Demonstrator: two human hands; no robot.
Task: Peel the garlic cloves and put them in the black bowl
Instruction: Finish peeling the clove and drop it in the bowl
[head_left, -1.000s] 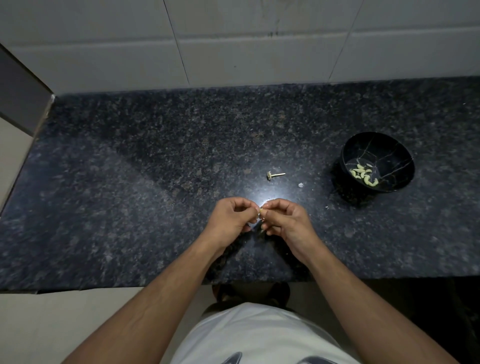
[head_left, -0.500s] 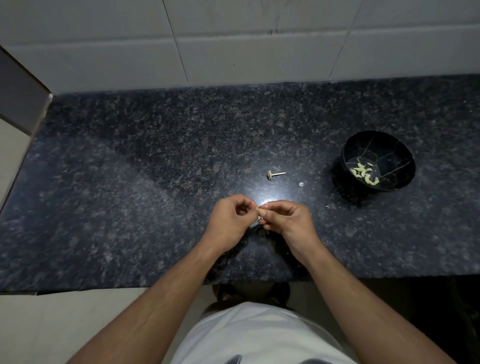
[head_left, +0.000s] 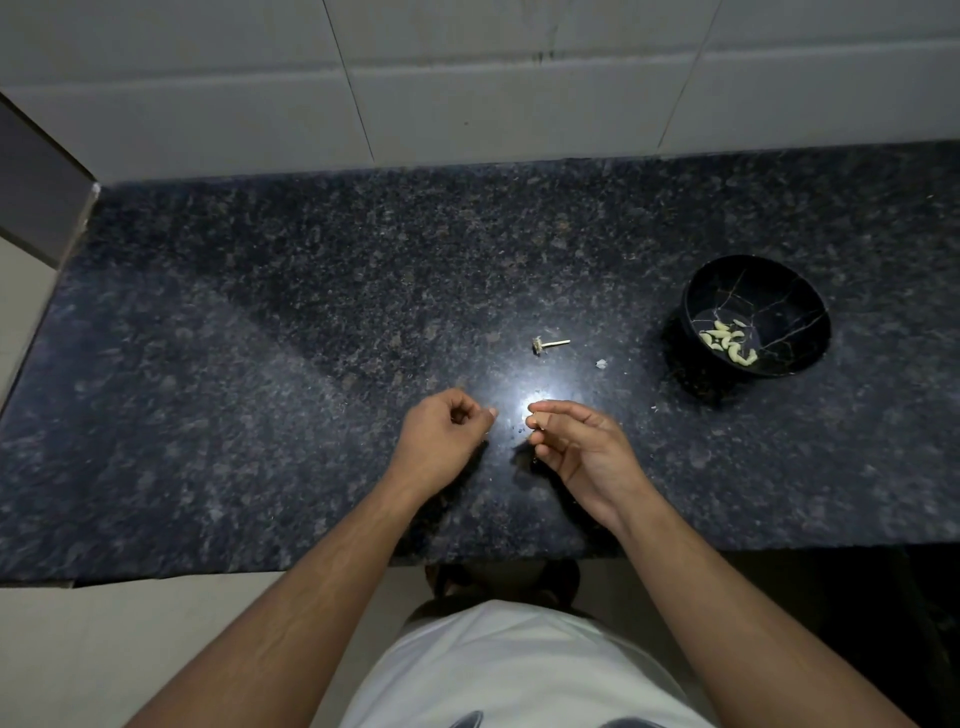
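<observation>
My right hand (head_left: 582, 449) pinches a small garlic clove (head_left: 536, 420) between thumb and forefinger, low over the dark granite counter (head_left: 260, 389). My left hand (head_left: 441, 434) hovers a short gap to the left of it, fingers curled; whether it holds a scrap of peel is too small to tell. The black bowl (head_left: 779, 291) stands at the right of the counter, well right of both hands. Several pale peeled cloves (head_left: 730, 343) lie in its bottom.
A bare garlic stem with its root end (head_left: 545, 344) lies on the counter beyond my hands. A small scrap of peel (head_left: 601, 364) lies between it and the bowl. A tiled wall (head_left: 467, 78) backs the counter; the front edge runs just under my wrists.
My hands were joined on the clove before. They have now pulled apart, the left going left and the right keeping the clove.
</observation>
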